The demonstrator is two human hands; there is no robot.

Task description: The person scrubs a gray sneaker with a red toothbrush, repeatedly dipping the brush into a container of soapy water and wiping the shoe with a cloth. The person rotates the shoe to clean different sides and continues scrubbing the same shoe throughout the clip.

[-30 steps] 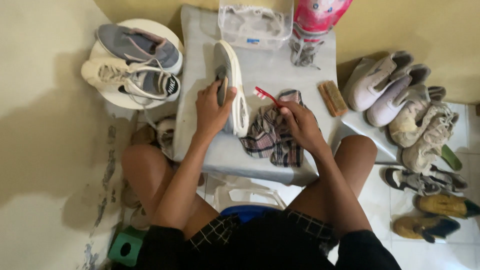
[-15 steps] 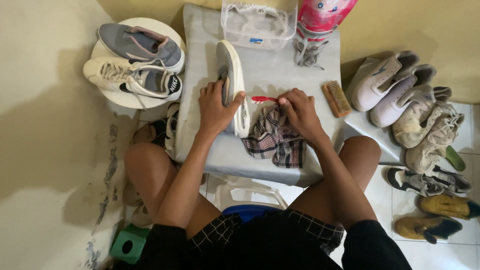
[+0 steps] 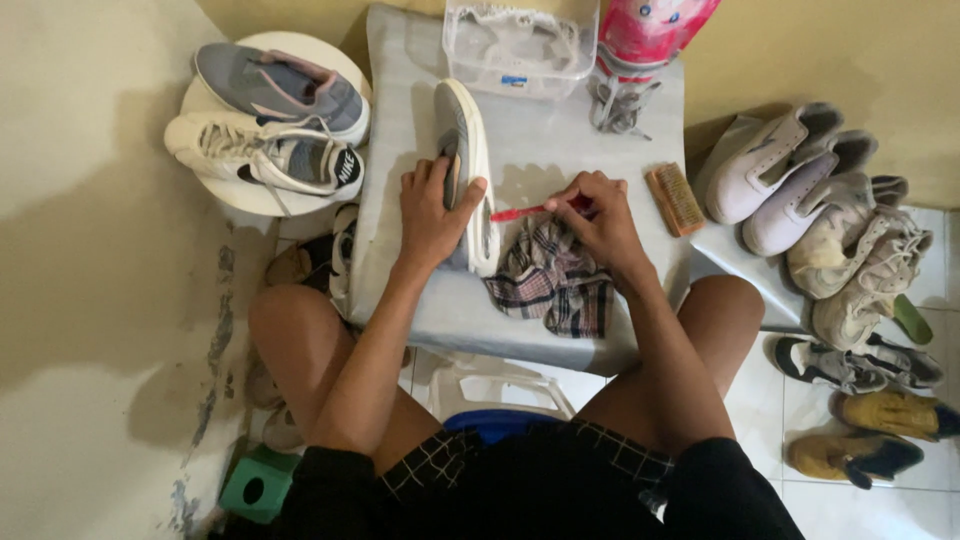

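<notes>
From the head camera, looking straight down, a person sits with bare knees either side of a low grey table (image 3: 620,130). The left hand (image 3: 432,215) grips a grey and white sneaker (image 3: 466,150) that lies on its side along the left part of the table, toe pointing away from the body; the fingers wrap over the shoe's upper and the thumb presses near the white sole. The right hand (image 3: 598,222) is closed around a red toothbrush (image 3: 520,212), held like a pen, with the brush end pointing left and reaching the sole's edge just beside the left thumb. Under the right wrist lies a crumpled plaid cloth (image 3: 552,282), touching the sneaker's heel end.

Farther back on the table stands a clear plastic box (image 3: 520,45), with a pink bag (image 3: 650,30) just to its right and a bundle of grey laces (image 3: 618,105) in front of the bag. A small wooden brush (image 3: 676,199) lies near the right hand, apart from it.

To the left, a round white stool (image 3: 245,190) carries a grey shoe (image 3: 285,90) and a white shoe (image 3: 265,152) side by side. On the right, a pile of worn white shoes (image 3: 820,210) sits by the wall, with darker and yellowish pairs (image 3: 880,410) on the tiled floor nearer the body. A green block (image 3: 256,488) sits by the left thigh.
</notes>
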